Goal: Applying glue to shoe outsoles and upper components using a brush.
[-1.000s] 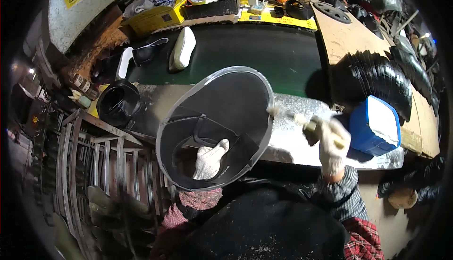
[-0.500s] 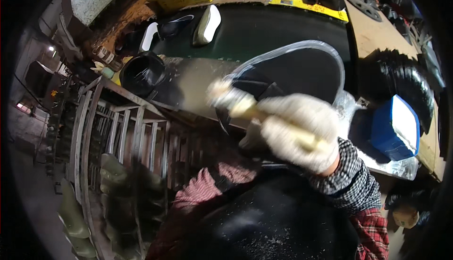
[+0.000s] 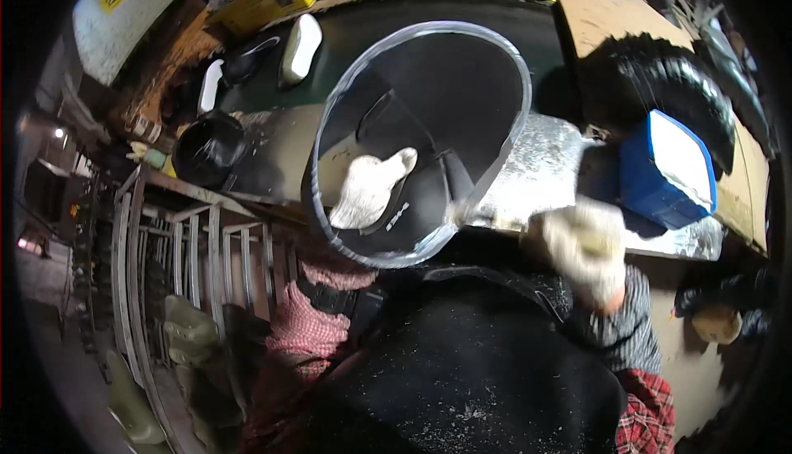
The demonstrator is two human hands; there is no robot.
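My left hand (image 3: pixel 367 192), in a white glove, is closed on a black sheet-like piece (image 3: pixel 412 219) with a small white mark. A large hoop of dark strip (image 3: pixel 528 91) with a shiny grey edge rises around that hand and stands over the bench. My left forearm passes below the hoop's near side. To the right, my gloved right hand (image 3: pixel 584 248) is blurred by motion at the bench's front edge, closed round a brush; only a yellowish bit of the handle (image 3: pixel 598 244) shows, and its bristles cannot be made out.
A blue tub (image 3: pixel 635 174) with white inside stands at right, before a stack of black strips (image 3: pixel 660 83). A black pot (image 3: pixel 206 149) sits at left above a metal rack (image 3: pixel 140 248) with olive boots (image 3: pixel 188 330). White-soled footwear (image 3: pixel 302 48) lies on the far bench.
My right hand has drawn the brush back toward the right, away from the black piece. The hoop stands more upright and further left, and my left hand now shows inside it.
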